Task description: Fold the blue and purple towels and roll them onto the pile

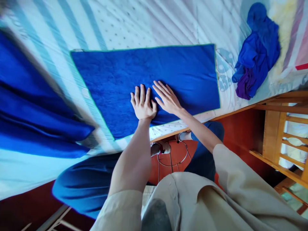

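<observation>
Fingers: left hand [144,107] palm down, digits fanned; right hand [168,98] beside it, fingers extended. Both unclenched, lying on the cloth, gripping nothing.

Blue cloth [108,83]: one, spread mostly flat beneath both hands, its near edge close to the near side of the patterned sheet [149,19]. Judged light, limp and soft, grippy rather than slippery, not fragile; likely to ruck under sideways pressure. Best hold, probably: pinched at two corners, along the green edging.

Outward: one crumpled heap [260,51], far right, blue with purple; pieces within uncountable. Left: one larger blue fabric [31,96], in folds. Near right, below sheet level: one slatted wooden frame [274,131].

Count: hands two, flat cloth one.
</observation>
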Demonstrator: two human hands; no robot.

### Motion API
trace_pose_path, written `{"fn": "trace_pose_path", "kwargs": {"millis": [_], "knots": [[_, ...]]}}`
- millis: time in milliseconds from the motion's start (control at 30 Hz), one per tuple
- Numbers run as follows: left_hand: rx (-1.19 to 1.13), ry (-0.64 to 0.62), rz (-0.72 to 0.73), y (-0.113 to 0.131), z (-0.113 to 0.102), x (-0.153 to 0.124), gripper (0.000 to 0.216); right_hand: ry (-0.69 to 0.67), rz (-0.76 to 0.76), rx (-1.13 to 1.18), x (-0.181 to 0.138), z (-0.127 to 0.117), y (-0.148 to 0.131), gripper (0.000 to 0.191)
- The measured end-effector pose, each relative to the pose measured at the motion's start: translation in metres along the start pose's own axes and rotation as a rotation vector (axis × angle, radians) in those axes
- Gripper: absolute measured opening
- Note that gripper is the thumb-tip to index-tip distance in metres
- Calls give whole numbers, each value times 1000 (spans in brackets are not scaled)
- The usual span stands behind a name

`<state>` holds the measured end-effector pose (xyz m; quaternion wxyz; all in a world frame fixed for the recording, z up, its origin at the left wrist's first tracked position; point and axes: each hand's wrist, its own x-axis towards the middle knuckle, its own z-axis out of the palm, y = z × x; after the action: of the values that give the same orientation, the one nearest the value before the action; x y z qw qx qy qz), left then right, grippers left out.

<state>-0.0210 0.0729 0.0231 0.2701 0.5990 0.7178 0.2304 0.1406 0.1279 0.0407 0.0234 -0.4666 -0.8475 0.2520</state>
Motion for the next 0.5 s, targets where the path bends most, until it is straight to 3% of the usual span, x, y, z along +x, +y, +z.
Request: {"fn": "trace_pose_path", "kwargs": {"millis": [100, 233, 300, 400, 500], "knots": [[-3, 7, 0, -1, 0, 0, 68, -63, -63, -36, -3, -29, 65, 59], [-20, 1, -2, -3, 1, 1, 69, 74, 242, -215, -32, -80, 167, 58], [-33, -1, -4, -3, 1, 1, 69, 95, 357, -277, -39, -103, 198, 57], [-50, 2, -6, -3, 0, 1, 68, 87, 424, -344, -26, -118, 194, 57], [-41, 15, 5, -3, 1, 1, 68, 119, 293, -332, 12, -97, 130, 63]]}}
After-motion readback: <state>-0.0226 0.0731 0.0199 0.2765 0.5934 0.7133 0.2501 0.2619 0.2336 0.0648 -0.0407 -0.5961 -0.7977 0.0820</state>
